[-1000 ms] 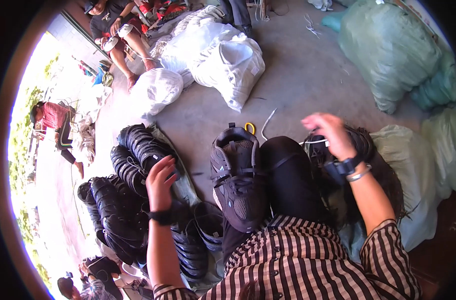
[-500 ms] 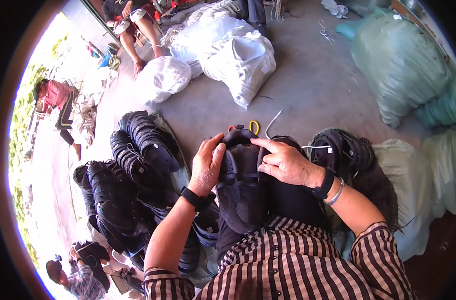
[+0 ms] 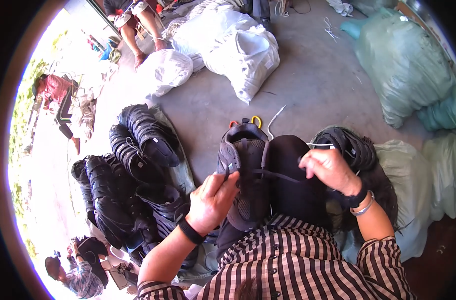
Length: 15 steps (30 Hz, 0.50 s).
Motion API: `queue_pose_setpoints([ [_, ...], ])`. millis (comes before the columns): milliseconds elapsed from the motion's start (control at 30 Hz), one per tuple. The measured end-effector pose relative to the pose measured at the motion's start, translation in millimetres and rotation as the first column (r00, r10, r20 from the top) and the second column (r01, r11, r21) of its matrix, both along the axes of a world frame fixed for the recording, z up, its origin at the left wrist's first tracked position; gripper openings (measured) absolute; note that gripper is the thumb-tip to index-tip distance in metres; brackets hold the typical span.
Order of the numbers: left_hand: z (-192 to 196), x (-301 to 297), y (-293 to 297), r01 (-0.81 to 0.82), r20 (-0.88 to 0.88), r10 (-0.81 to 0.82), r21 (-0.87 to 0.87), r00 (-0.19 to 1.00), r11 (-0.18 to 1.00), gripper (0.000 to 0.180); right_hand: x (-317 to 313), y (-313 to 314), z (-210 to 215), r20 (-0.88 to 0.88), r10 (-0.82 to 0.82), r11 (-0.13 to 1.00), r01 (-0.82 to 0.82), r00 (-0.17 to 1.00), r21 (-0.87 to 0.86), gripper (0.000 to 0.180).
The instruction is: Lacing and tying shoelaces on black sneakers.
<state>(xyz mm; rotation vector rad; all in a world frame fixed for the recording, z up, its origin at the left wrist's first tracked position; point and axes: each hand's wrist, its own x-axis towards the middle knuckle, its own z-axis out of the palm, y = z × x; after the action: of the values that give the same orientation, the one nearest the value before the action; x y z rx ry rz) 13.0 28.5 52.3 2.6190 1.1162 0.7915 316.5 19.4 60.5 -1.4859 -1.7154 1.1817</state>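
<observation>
Both hands have come off the top of the shoe since half a second ago and drawn apart, and a black lace (image 3: 280,175) now runs taut between them. I see the dark grey shoe (image 3: 244,175) lying on my lap, against the left side of my black-trousered knee, its toe pointing away from me and its mesh tongue facing up. My left hand (image 3: 211,202) sits just left of the shoe, fingers pinched shut on one end of the lace near the eyelets. My right hand (image 3: 330,171) is over the knee to the right, closed in a loose fist on the other end of the lace.

Just beyond the toe, a pair of scissors with orange and yellow handles (image 3: 245,121) lies on the concrete floor (image 3: 308,80), with a white strip beside it. To my left is a heap of black shoes (image 3: 130,170) stacked in rows. Another bunch of black shoes (image 3: 350,147) sits right of my knee on a pale green sack (image 3: 413,185). Further out lie white sacks (image 3: 238,47) and a large green sack (image 3: 408,65). Other people sit or crouch along the bright left edge.
</observation>
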Motion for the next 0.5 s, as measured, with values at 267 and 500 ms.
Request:
queue_pose_setpoints([
  [267,2,7,12,-0.05,-0.118,0.053,0.027,0.992,0.998,0.018,46,2,-1,0.296,-0.198,0.979,0.175,0.934,0.102,0.026],
  [500,14,2,10,-0.151,-0.415,0.121,-0.039,0.902,0.988,0.013,-36,6,0,-0.115,0.051,0.999,-0.051,0.992,0.005,0.022],
])
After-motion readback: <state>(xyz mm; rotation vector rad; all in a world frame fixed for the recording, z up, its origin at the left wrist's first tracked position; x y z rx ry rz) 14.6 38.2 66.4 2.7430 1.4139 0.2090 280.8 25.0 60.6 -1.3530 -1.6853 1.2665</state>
